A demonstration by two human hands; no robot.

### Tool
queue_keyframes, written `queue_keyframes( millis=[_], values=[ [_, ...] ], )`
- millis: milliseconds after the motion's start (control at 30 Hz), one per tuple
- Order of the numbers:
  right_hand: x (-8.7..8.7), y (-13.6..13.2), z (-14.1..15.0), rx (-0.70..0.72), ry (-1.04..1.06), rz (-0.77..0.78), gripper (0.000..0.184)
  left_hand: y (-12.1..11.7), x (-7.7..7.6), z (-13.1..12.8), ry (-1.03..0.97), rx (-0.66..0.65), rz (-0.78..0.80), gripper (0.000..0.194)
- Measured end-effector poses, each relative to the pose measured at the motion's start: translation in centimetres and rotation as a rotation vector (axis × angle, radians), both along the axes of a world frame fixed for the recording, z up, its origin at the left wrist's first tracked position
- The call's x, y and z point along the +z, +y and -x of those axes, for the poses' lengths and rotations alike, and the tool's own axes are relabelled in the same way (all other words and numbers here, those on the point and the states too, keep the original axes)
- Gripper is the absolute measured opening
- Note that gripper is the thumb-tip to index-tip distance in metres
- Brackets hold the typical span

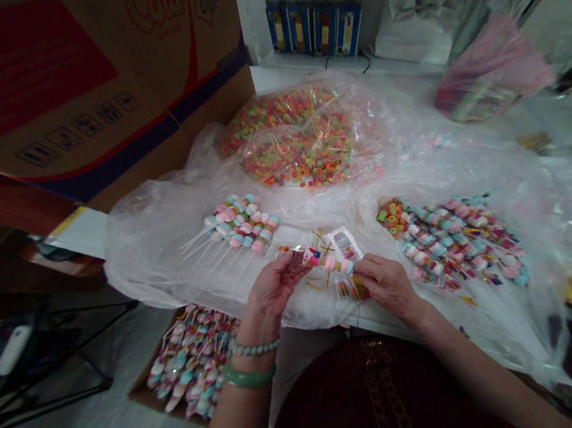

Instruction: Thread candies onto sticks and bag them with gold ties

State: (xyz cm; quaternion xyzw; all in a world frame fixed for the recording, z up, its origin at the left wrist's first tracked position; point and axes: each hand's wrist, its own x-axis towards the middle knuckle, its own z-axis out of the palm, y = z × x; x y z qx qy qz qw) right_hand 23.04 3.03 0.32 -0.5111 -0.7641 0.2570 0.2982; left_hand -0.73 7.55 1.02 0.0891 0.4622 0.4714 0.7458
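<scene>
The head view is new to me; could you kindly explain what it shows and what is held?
There is no machine: a camera on the person's head looks forward and down at two bare hands. The left hand and right hand hold a colourful skewer between them. On the plastic sheet, similar skewers lie in a left group and a right group; behind is a clear bag of small rings. More skewers fill an open box at lower left.

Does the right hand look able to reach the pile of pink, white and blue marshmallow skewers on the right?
Probably yes: only translucent plastic sheeting shows between the right hand and the pile, though that hand would likely need to release the pink, green and blue marshmallow skewer it holds.
</scene>
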Motion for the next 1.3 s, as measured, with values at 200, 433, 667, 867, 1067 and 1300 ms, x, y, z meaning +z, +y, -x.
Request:
queue_keyframes(
  millis=[200, 433, 667, 867, 1067, 1300],
  values=[
    [-0.3, 0.0, 0.8, -0.094, 0.163, 0.16, 0.014, -0.4, 0.1, -0.7, 0.231, -0.119, -0.149, 0.014],
    [-0.4, -0.4, 2.3, -0.114, 0.255, 0.234, 0.015, -1.0, 0.1, -2.1, 0.174, -0.108, -0.2, 0.026],
    [-0.8, -1.1, 4.0, -0.226, 0.679, 0.805, 0.01, -1.5, -1.6, -2.7, 0.133, -0.028, -0.206, 0.034],
    [-1.3, -0.9, 5.6, -0.234, 1.0, 0.996, 0.021, -1.8, -1.5, -3.9, 0.171, -0.071, -0.18, 0.028],
    [-1.1, -0.6, 5.5, -0.204, 1.028, 1.004, 0.022, -0.8, 0.2, -2.5, 0.013, -0.105, -0.102, 0.018],
    [-1.7, -0.8, 5.1, -0.18, 0.755, 0.817, 0.03, 0.2, 0.6, -1.8, -0.053, -0.029, -0.109, 0.018]
  ],
)
